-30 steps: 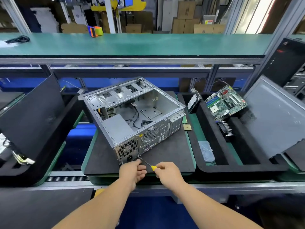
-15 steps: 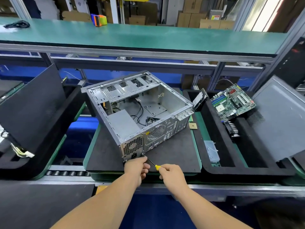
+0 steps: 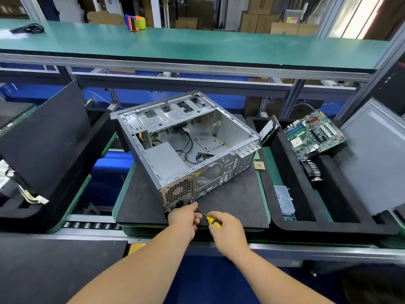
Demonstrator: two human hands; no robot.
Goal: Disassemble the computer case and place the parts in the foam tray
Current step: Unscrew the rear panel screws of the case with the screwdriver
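Head: right hand (image 3: 226, 231) fingers (image 3: 215, 216) curl round screwdriver (image 3: 211, 220) (yellow).

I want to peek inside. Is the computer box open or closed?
Open. The computer case has no side cover, so its black cables and bare metal floor show.

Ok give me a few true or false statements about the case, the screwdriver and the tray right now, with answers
1. The right hand grips a yellow-handled screwdriver. True.
2. The screwdriver tip is at the case's front panel. False: it is at the rear, beside the power supply.
3. The motherboard is inside the case. False: it leans in the foam tray.
4. The left hand is by the screwdriver shaft. True.
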